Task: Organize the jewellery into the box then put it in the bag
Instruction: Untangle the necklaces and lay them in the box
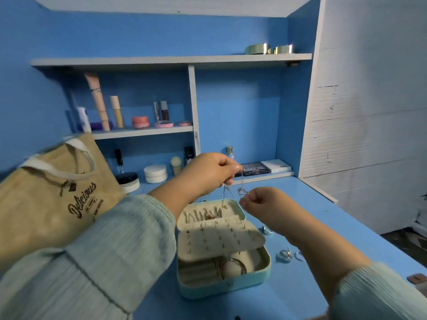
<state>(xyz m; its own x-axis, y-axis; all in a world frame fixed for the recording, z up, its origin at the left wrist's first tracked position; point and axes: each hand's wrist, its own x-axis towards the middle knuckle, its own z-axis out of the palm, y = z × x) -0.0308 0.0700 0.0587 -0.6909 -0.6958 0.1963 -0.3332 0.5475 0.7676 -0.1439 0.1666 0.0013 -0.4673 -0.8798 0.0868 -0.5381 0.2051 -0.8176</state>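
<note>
A thin silver necklace (241, 191) hangs in the air above the open jewellery box (261, 270). My left hand (208, 170) pinches its upper chain, and my right hand (258, 200) pinches the chain near the pendant. The mint box lies open on the blue desk, with a cream stud panel holding several earrings and a bangle (233, 265) in the lower tray. Loose silver rings and earrings (285, 255) lie on the desk to the right of the box. The tan jute bag (53, 204) stands at the left, partly behind my left sleeve.
Cosmetics stand on the shelves behind: tubes (98, 100), pots (140, 121) and a palette (254, 169). White jars (156, 173) sit at the desk's back edge. A white wall panel (369, 112) closes the right side. A small brown object (417, 278) lies at the desk's right edge.
</note>
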